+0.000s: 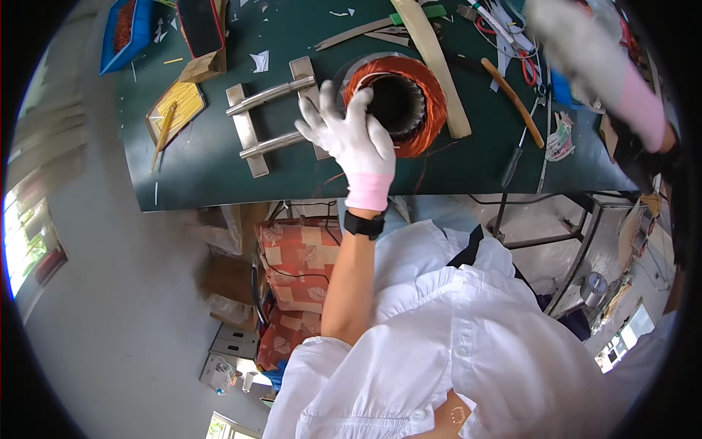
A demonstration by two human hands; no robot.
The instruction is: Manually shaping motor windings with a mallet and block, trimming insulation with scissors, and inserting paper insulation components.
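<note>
**Inspector:** Stator (398, 102) position, head view?

**Observer:** Motor stator with copper-coloured windings, lying on the dark green workbench (205, 168), bore facing up. It sits near the middle of the bench, just beside a long pale wooden strip (439, 66) on its right.

**Inspector:** Left hand (351, 135)?

**Observer:** White glove with a pink cuff, black watch (363, 224) on the wrist. Fingers are spread wide and lie over the near-left rim of the stator, touching the winding. It rests on the part; nothing is clasped in it.

**Inspector:** Right hand (585, 51)?

**Observer:** Same kind of glove, raised at the upper right and blurred. I cannot tell how far open it is, or whether it holds anything.

**Inspector:** Surrounding items?

**Observer:** Metal frame (274, 117) of two flat plates joined by two round bars, just left of the stator. Bundle of yellow strips (175, 106) further left. Blue tray (124, 33) at the far left corner. Brown curved stick (515, 99), scissors with red handles (526, 66) and loose wires to the right. Paper scraps scattered over the bench.
</note>
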